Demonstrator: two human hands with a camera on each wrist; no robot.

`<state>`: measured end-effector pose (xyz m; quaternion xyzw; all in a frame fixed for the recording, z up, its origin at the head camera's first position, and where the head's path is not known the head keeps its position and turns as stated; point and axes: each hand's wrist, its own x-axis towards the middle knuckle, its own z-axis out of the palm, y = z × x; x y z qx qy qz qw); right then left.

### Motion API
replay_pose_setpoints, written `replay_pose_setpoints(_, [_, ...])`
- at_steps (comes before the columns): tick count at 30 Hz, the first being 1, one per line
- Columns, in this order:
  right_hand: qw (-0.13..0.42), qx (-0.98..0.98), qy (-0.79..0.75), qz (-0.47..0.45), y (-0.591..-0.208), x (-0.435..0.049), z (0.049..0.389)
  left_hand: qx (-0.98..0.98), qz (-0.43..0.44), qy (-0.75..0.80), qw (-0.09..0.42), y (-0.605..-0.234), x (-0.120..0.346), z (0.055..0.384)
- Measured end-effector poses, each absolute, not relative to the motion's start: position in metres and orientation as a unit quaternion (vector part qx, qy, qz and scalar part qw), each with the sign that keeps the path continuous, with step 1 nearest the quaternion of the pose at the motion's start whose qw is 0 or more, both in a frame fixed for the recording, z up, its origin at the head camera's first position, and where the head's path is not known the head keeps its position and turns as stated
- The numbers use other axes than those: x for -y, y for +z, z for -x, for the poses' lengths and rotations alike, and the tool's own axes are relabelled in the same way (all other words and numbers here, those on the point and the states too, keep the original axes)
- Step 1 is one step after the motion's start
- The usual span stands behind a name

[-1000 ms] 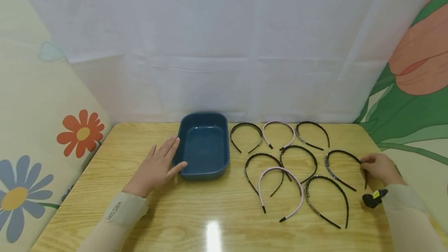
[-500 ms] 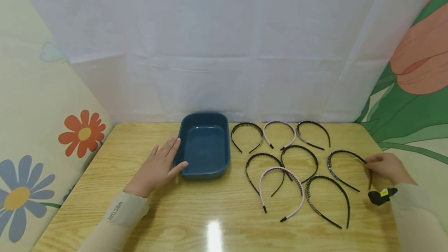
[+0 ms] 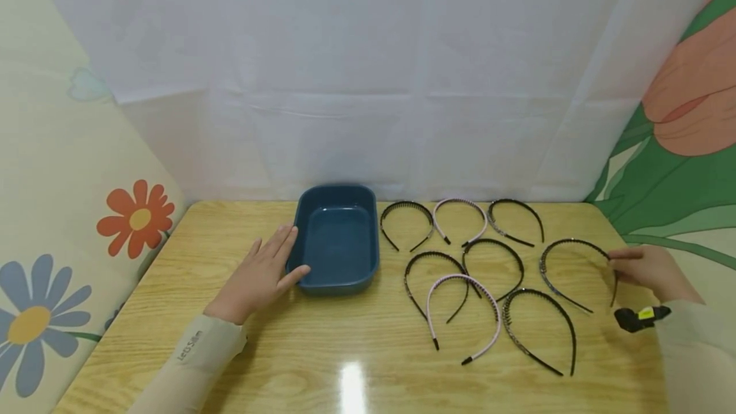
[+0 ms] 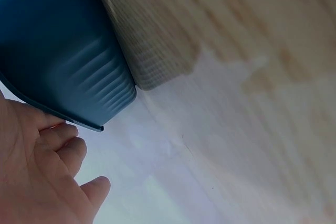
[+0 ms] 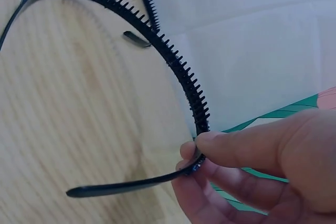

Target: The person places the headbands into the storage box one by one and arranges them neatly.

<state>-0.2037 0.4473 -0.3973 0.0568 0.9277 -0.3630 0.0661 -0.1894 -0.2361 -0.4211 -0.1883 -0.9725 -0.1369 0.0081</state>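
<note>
My right hand (image 3: 652,272) pinches one side of a black toothed headband (image 5: 178,72) with glittery trim, between thumb and fingers. The head view shows this headband at the far right of the group, and the right wrist view shows its shadow on the wood below it. At the left, my left hand (image 3: 259,280) rests with spread, fairly straight fingers against the near-left rim of a deep blue rectangular tub (image 3: 333,241). In the left wrist view, the fingertips sit right at the rim of the tub (image 4: 63,66).
Several other headbands lie right of the tub, including a pink one (image 3: 498,318) at the front, a pink one (image 3: 459,200) at the back and a black one (image 3: 566,315) with a patterned side. A white cloth (image 3: 345,82) hangs behind the wooden table (image 3: 299,363).
My right hand has moved right, drawing the black headband a little away from the others and raising its top. The left hand and tub stay put.
</note>
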Motion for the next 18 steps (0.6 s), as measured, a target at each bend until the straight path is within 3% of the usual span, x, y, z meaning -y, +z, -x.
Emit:
replay_pose_setpoints(10, [-0.006,-0.928,-0.368,-0.059,-0.395,-0.44,0.2,0.971,0.19,-0.141,0.005,-0.42,0.236,0.189])
replay_pose_setpoints(18, [-0.022,-0.927,-0.367,-0.079,-0.383,-0.422,0.196,0.972,0.191,-0.137,0.005,-0.42,0.235,0.19])
